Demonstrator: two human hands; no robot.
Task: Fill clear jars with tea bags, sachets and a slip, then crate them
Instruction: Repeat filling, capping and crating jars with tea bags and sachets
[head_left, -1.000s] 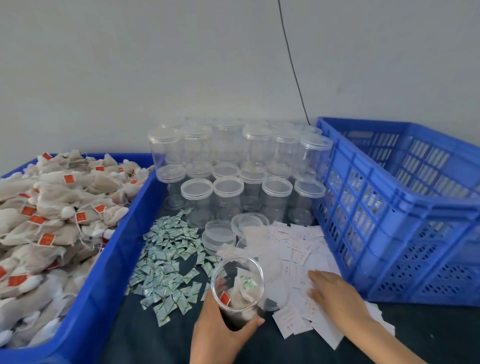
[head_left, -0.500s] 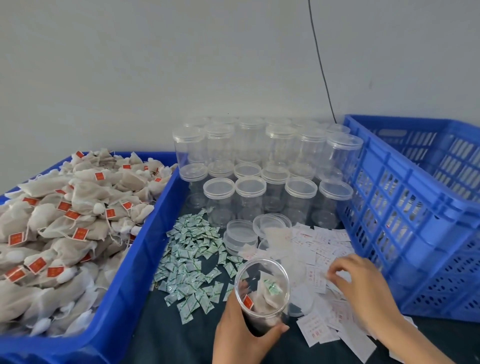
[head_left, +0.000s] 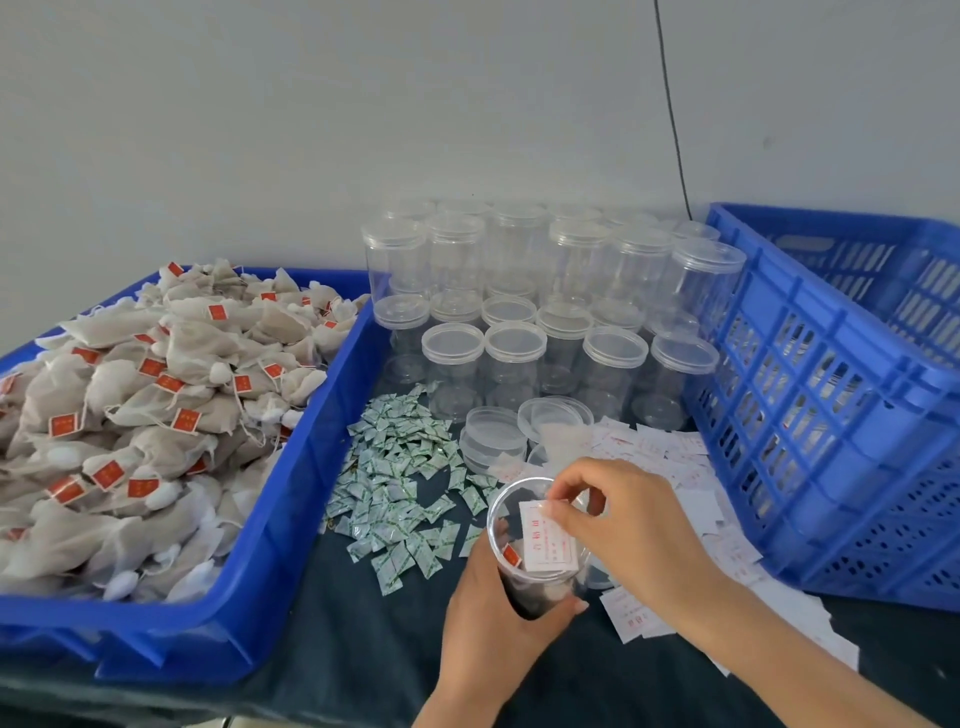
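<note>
Our left hand (head_left: 498, 618) was wrapped around the lower part of an open clear jar (head_left: 540, 551), tilting its mouth toward us just above the counter (head_left: 363, 644), while our right hand (head_left: 623, 525) pinched a white slip (head_left: 548, 540) with red print between thumb and fingertips at the jar's rim, the slip already partly inside the mouth. In this single head view, a tea bag tag (head_left: 511, 556) showed red through the jar wall below the slip, so we judged the jar was nearly filled and the slip was the last item to go in. To do this well, we thought the slip should be slid down along the inner wall with its print facing out, released only once it cleared the rim, and the jar held steady so nothing tipped out. The loose slips (head_left: 670, 457) lay just beyond our right hand, the green sachets (head_left: 400, 483) were scattered to the left of the jar, and spare lids (head_left: 493, 431) sat behind it. The tray of tea bags (head_left: 156, 415) stood on the far left, lidded empty jars (head_left: 519, 312) at the back, and the blue crate (head_left: 831, 415) waited on the right.
</note>
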